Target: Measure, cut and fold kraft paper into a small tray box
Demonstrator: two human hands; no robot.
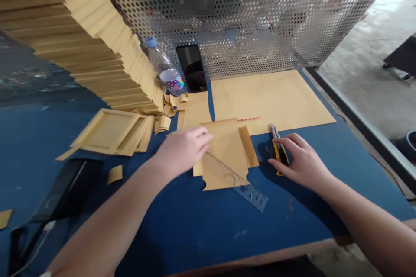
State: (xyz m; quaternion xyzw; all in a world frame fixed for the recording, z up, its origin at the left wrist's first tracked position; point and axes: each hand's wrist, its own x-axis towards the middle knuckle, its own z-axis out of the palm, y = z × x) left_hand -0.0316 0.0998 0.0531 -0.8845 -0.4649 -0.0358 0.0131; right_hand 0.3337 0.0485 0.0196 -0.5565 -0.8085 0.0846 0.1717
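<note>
Left forearm [107, 220] is closest to the lens, running in from the near left over the blue tabletop [201, 229], ok so that's my view working this remotely. Left hand [186, 149] is motion-blurred, fingers bunched close together over the left side of a cut card piece [224, 143], and honestly I can't tell if they're pinching anything. Clear ruler [250, 192] lies across that card, and its line is the bit I'm watching: long axis slants from far left, right by the left fingertips, to near right, poking past the card's near edge. So the ruler sits to the near right of the left hand, and that's the nearer hand by a lot.

Right hand [300, 160] has thumb and fingers parted over a yellow cutter [277, 151], just right of the card. Cutter's long axis runs mostly far to near, blade end far. Gripped or just touched? Can't say from here.

Far side: big card sheet [276, 99]. Far left: tall card stack [94, 47], water bottle [170, 75], phone [192, 69].
</note>
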